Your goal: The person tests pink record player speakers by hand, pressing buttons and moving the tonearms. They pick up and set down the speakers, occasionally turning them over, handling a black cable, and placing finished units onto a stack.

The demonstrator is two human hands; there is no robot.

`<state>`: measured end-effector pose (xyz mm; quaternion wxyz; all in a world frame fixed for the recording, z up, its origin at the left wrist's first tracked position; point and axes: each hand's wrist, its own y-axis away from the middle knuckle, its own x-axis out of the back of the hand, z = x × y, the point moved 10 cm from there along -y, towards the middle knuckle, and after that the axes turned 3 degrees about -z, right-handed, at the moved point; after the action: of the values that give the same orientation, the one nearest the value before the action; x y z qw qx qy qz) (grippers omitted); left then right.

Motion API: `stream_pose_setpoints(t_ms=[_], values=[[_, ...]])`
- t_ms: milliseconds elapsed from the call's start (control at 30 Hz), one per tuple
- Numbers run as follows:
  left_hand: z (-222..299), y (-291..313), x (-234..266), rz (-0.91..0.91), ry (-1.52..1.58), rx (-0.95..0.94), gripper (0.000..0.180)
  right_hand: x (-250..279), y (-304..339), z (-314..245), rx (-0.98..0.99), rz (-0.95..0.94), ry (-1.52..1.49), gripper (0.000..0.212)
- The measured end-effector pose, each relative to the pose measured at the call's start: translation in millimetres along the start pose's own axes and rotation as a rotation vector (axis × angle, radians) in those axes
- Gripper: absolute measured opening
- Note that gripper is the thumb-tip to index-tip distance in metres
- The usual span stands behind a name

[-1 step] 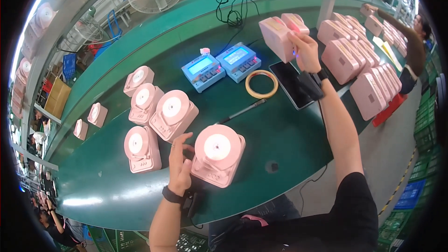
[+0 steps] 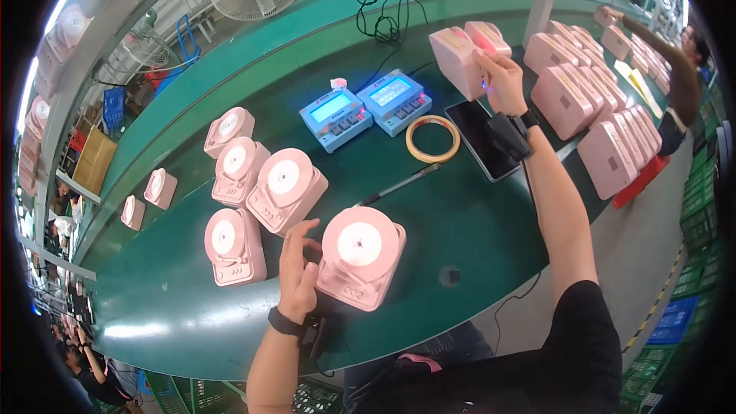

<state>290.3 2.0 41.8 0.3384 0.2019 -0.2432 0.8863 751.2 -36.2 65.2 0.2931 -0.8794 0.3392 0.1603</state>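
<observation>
A pink record-player-shaped device [image 2: 360,249] with a white-centred disc lies face up near the table's front. My left hand [image 2: 296,276] is at its left side, fingers apart and loosely curved; whether they touch it I cannot tell. My right hand [image 2: 504,83] reaches to the far right, fingers closed on the edge of a similar pink device [image 2: 456,65] standing upright, with small blue lights by the fingertips. Another pink device [image 2: 487,37] stands right behind it. The right thumb is mostly hidden.
Several pink devices [image 2: 285,178] lie at left; upright rows [image 2: 567,96] stand at right. Two blue screened boxes [image 2: 335,116], a tape roll [image 2: 432,139], a pen [image 2: 399,185] and a dark phone [image 2: 483,142] lie between. A co-worker [image 2: 678,69] reaches in at far right.
The view has shifted very slightly. Both hands and the devices keep their places.
</observation>
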Motion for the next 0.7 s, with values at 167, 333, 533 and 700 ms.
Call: stream_pose_setpoints(t_ms=[167, 333, 533, 700], values=[[-6, 0, 1, -0.013, 0.030, 0.078, 0.077, 33, -24, 29, -0.010, 0.133, 0.056, 0.013], [-6, -1, 1, -0.032, 0.029, 0.081, 0.077, 43, -20, 28, -0.003, 0.161, -0.029, 0.012], [-3, -4, -1, -0.047, 0.017, 0.080, 0.079, 78, -14, 29, -0.163, 0.122, 0.084, 0.015], [-3, -3, 0, -0.053, 0.026, 0.092, 0.080, 71, -2, -4, -0.148, 0.119, 0.463, 0.031]])
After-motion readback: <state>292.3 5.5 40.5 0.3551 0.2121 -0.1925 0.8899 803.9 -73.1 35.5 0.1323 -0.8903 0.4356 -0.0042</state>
